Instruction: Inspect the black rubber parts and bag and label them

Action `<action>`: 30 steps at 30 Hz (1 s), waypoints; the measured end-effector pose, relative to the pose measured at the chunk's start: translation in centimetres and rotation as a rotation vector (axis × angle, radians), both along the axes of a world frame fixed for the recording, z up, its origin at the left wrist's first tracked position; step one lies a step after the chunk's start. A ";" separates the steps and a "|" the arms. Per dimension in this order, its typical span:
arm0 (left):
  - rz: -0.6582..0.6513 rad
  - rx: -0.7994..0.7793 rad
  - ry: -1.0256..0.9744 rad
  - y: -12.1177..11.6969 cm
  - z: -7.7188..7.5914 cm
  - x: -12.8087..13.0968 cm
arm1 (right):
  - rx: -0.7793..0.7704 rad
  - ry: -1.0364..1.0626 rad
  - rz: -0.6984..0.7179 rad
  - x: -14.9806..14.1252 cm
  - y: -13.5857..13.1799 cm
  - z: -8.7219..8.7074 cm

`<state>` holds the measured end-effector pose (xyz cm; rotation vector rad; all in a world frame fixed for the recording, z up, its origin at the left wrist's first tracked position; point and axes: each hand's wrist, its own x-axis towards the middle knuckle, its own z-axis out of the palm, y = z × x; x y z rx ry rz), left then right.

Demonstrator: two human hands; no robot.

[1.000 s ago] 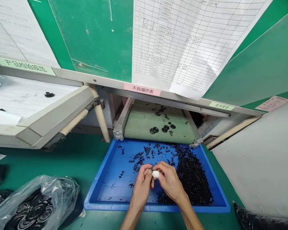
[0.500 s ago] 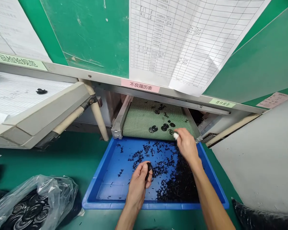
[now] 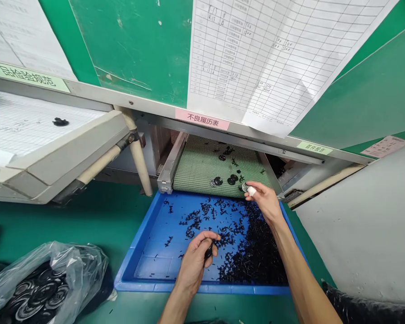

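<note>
The left hand (image 3: 195, 265) closes around what looks like a small black part (image 3: 208, 251) over the blue tray (image 3: 148, 286); the right hand (image 3: 265, 201) pinches a dark ring (image 3: 245, 187) beside the green mesh belt (image 3: 202, 168).

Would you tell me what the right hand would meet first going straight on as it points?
Probably the ring by the fingertips of the right hand, on the green mesh belt; depth is unclear, so they may already touch.

pink label (image 3: 201, 119) reading 不良履历表 on the metal rail (image 3: 145, 109), green label (image 3: 27, 76) reading 产品检验规范 (paper chart's (image 3: 273, 58) figures too small to read)
</note>
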<state>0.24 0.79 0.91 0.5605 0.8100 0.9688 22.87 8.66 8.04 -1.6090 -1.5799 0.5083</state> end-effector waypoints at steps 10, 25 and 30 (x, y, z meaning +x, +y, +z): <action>-0.131 0.225 0.089 -0.8 -0.2 0.5 | -0.269 0.224 0.267 -7.8 -8.7 -2.8; -0.246 0.443 0.397 -1.6 0.0 0.6 | -0.263 -0.171 0.251 -7.0 -7.6 -6.3; -0.470 0.549 0.248 -2.3 0.2 0.5 | -0.242 -0.466 0.203 -6.6 -3.3 -7.3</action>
